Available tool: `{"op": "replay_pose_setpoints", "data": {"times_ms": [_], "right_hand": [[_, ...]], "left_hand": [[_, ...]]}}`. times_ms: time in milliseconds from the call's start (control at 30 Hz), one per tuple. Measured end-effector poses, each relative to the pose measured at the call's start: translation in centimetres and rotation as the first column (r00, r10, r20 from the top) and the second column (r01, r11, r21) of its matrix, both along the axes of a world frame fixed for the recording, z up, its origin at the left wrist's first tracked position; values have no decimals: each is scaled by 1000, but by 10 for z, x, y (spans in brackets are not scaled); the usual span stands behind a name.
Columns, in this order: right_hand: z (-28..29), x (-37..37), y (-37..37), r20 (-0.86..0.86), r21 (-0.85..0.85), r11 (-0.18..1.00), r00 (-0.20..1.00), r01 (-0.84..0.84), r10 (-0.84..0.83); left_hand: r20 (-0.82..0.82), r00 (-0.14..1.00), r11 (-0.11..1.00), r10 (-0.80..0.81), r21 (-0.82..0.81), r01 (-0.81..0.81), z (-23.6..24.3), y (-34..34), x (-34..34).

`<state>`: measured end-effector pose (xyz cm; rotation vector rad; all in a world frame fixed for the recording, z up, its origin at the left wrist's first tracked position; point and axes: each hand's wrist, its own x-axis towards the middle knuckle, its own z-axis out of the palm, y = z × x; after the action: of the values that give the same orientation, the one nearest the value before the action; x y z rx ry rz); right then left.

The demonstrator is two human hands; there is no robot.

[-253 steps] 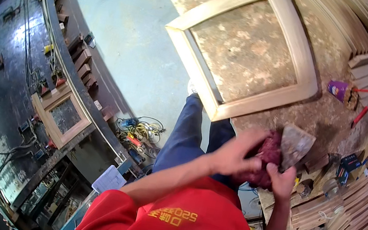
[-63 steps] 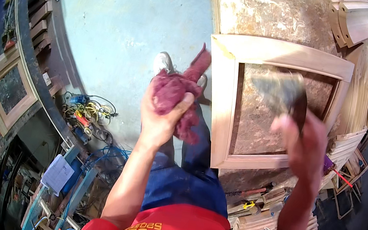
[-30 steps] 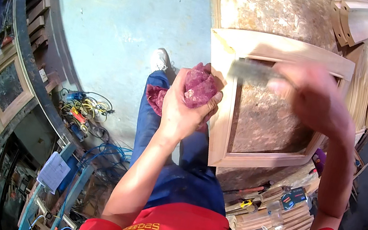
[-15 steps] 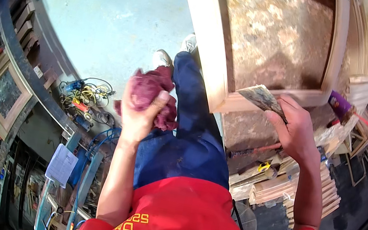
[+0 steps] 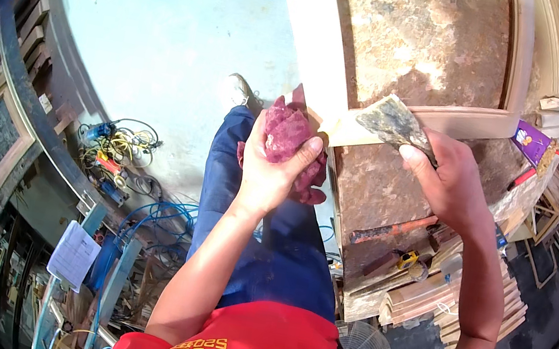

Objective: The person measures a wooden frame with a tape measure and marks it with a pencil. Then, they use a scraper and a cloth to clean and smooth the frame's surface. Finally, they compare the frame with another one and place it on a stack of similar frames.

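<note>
The dark red cloth (image 5: 287, 133) is crumpled into a bunch in the left hand (image 5: 270, 179), beside the near corner of the pale wooden frame (image 5: 471, 124), which lies flat. The thin grey, stained piece (image 5: 394, 125) is tilted in the right hand (image 5: 454, 179), over this frame; whether it touches, I cannot tell.

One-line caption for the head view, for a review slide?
Left hand clutching a crumpled maroon cloth, right hand holding a stained flat scraper, near a pale wooden frame on a worn workbench.

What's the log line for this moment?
left hand: holding bunched maroon cloth | right hand: holding scraper | wooden frame: on workbench | scraper-frame contact: unclear
</note>
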<state>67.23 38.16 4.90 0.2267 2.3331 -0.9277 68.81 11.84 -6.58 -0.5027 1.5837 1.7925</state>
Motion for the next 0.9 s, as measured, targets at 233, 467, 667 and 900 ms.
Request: {"op": "replay_pose_setpoints", "data": {"times_ms": [233, 467, 667, 900], "right_hand": [[10, -33, -14, 37, 135, 970, 979, -202, 199], [21, -47, -8, 338, -143, 967, 907, -212, 249], [19, -14, -8, -149, 104, 990, 983, -96, 111], [36, 5, -24, 71, -34, 965, 962, -261, 263]], "left_hand": [[-71, 997, 998, 36, -47, -39, -11, 5, 6], [-63, 988, 990, 141, -9, -142, -4, 12, 10], [-162, 959, 943, 233, -202, -263, 39, 5, 43], [-120, 947, 947, 297, -90, -308, 49, -4, 37]]}}
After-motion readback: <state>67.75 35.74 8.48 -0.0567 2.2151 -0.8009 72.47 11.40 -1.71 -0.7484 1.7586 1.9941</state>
